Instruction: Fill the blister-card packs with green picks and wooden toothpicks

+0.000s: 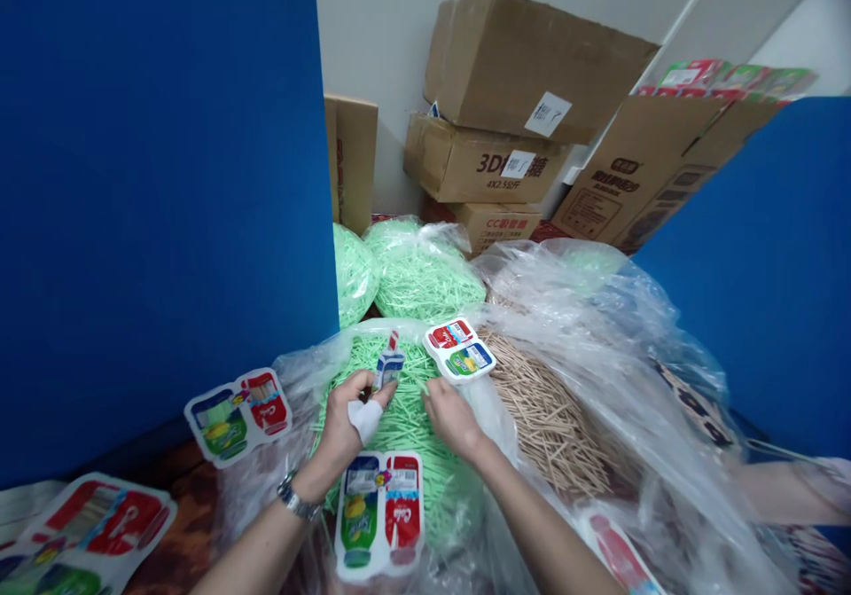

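Observation:
My left hand (352, 413), a watch on its wrist and a white patch by the thumb, is closed around a small printed packet (389, 368) in blue and white with a red-striped top. Thin light-green sticks (409, 422) fill an open clear plastic bag below both hands. Over that pile, my right hand (453, 416) pinches what look like a few green sticks at its fingertips. A twin-bottle cola and lemon pack (380, 515) lies on the near side of the pile, and a similar white-edged pack (460, 348) rests just beyond my right hand.
Brown sticks (545, 409) fill another plastic bag at right. More twin packs (239, 413) lie at left. Tied bags of green sticks (429, 271) and stacked cartons (511, 160) stand behind. Blue panels (160, 178) flank the space. Another person's arm (791, 490) reaches in from the right.

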A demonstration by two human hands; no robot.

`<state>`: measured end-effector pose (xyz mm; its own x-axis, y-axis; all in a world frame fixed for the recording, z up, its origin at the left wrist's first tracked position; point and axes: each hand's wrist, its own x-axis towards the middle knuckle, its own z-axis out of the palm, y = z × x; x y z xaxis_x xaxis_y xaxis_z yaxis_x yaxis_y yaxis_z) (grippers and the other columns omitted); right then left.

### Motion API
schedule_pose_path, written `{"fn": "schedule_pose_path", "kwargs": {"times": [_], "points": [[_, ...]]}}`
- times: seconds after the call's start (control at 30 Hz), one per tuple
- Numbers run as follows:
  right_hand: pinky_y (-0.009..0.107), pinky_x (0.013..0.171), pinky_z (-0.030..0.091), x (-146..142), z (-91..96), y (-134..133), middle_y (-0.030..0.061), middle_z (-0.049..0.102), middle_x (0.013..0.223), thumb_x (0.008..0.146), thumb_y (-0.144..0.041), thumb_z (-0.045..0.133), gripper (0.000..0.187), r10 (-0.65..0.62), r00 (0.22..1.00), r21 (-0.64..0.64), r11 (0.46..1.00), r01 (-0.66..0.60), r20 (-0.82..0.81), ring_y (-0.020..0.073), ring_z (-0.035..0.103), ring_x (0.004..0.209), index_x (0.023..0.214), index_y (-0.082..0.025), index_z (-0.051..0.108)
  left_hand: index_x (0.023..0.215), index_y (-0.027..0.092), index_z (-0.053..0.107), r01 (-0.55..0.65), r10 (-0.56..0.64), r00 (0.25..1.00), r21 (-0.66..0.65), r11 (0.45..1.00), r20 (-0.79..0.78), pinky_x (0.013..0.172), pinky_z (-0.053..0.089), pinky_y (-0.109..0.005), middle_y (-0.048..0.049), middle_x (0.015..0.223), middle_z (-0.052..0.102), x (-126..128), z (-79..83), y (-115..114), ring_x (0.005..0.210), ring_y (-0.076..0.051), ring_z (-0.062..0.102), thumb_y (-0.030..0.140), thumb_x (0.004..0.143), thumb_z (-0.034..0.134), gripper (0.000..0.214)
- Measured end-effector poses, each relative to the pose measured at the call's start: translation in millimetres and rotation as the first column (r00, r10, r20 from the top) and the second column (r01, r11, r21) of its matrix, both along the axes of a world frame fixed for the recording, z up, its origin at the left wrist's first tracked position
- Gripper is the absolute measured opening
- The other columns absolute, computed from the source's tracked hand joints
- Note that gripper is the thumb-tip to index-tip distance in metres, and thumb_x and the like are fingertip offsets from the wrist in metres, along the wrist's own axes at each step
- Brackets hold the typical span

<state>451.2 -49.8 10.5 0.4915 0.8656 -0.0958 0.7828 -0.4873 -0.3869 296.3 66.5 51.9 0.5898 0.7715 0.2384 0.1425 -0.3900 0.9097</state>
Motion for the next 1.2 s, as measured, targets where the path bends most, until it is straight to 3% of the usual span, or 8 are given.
{"fn": "schedule_pose_path", "kwargs": {"times": [0.1, 0.17, 0.33, 0.43, 0.67, 0.83, 0.9, 1.2], "points": [[0.03, 0.066, 0.047, 9.1, 6.7, -11.4, 0.0064, 0.066, 0.086, 0.096, -0.033, 0.027, 0.022, -0.046, 0.961, 0.234, 0.966, 0.113, -0.273, 0.0197, 0.064, 0.076, 0.092, -0.022, 0.046, 0.057, 0.02, 0.039, -0.009, 0.009, 1.0, -0.011, 1.0, 0.002, 0.051, 0.027, -0.023, 0.0066, 0.056, 0.034, -2.2, -1.0, 2.4, 0.053, -0.01, 0.033, 0.036, 0.079, 0.062, 0.036], [0.03, 0.06, 0.048, 9.4, 8.9, -18.7, 0.0004, 0.062, 0.07, 0.094, -0.044, 0.034, 0.023, -0.032, 0.84, 0.369, 0.888, 0.273, -0.542, 0.019, 0.061, 0.062, 0.086, -0.024, 0.044, 0.057, 0.02, 0.039, -0.014, 0.014, 1.0, -0.017, 1.0, 0.003, 0.05, 0.027, -0.022, 0.0067, 0.056, 0.034, -3.3, -2.5, 3.8, 0.053, -0.01, 0.033, 0.036, 0.079, 0.061, 0.036], [0.036, 0.066, 0.052, -6.0, 10.9, -23.5, 0.0006, 0.063, 0.082, 0.084, -0.052, 0.054, 0.029, 0.063, 0.418, 0.31, 0.77, 0.557, -0.906, 0.0177, 0.062, 0.065, 0.088, -0.024, 0.048, 0.057, 0.02, 0.038, -0.003, 0.003, 1.0, -0.022, 1.0, 0.004, 0.051, 0.027, -0.023, 0.0068, 0.056, 0.032, -2.4, -7.2, 2.1, 0.053, -0.01, 0.033, 0.036, 0.078, 0.063, 0.037], [0.031, 0.06, 0.051, -14.8, 18.0, -19.5, -0.0033, 0.058, 0.074, 0.082, -0.052, 0.058, 0.033, 0.167, 0.306, 0.324, 0.742, 0.587, -0.937, 0.0136, 0.057, 0.058, 0.093, -0.024, 0.048, 0.058, 0.02, 0.04, 0.037, -0.037, 0.999, -0.036, 0.999, 0.005, 0.051, 0.028, -0.023, 0.0064, 0.057, 0.034, -3.2, -7.3, -2.0, 0.053, -0.01, 0.035, 0.037, 0.08, 0.062, 0.035], [0.029, 0.063, 0.049, -21.4, 61.3, -15.0, -0.0031, 0.051, 0.072, 0.087, -0.049, 0.053, 0.029, 0.289, 0.492, 0.54, 0.669, 0.51, -0.822, 0.0121, 0.053, 0.062, 0.097, -0.021, 0.052, 0.06, 0.02, 0.042, 0.128, -0.128, 0.992, -0.001, 0.992, 0.011, 0.051, 0.028, -0.022, 0.0054, 0.059, 0.038, -7.7, -8.2, -14.0, 0.054, -0.011, 0.036, 0.036, 0.081, 0.061, 0.033], [0.035, 0.077, 0.049, -31.6, 99.3, -9.1, 0.0002, 0.056, 0.075, 0.095, -0.046, 0.037, 0.024, 0.28, 0.725, 0.748, 0.471, 0.467, -0.629, 0.0169, 0.059, 0.077, 0.099, -0.024, 0.046, 0.06, 0.02, 0.04, 0.17, -0.173, 0.985, 0.106, 0.98, 0.019, 0.053, 0.03, -0.023, 0.0047, 0.06, 0.04, -4.1, -2.1, -27.6, 0.056, -0.012, 0.039, 0.029, 0.082, 0.06, 0.031], [0.036, 0.082, 0.047, -37.8, 109.6, -5.1, 0.0005, 0.056, 0.078, 0.097, -0.042, 0.034, 0.02, 0.287, 0.773, 0.795, 0.438, 0.419, -0.566, 0.0172, 0.059, 0.084, 0.097, -0.025, 0.044, 0.061, 0.02, 0.041, 0.175, -0.18, 0.983, 0.112, 0.978, 0.034, 0.054, 0.031, -0.023, 0.0042, 0.061, 0.042, -2.3, 2.5, -32.9, 0.057, -0.012, 0.04, 0.027, 0.083, 0.059, 0.03], [0.037, 0.094, 0.041, -57.3, 110.9, 3.7, 0.0031, 0.057, 0.086, 0.098, -0.036, 0.029, 0.027, 0.186, 0.894, 0.831, 0.482, 0.278, -0.407, 0.017, 0.054, 0.098, 0.085, -0.023, 0.049, 0.063, 0.02, 0.043, 0.177, -0.185, 0.982, 0.147, 0.973, 0.044, 0.056, 0.032, -0.023, 0.0031, 0.063, 0.046, -1.8, 11.2, -42.0, 0.059, -0.013, 0.044, 0.023, 0.083, 0.059, 0.026]]}}
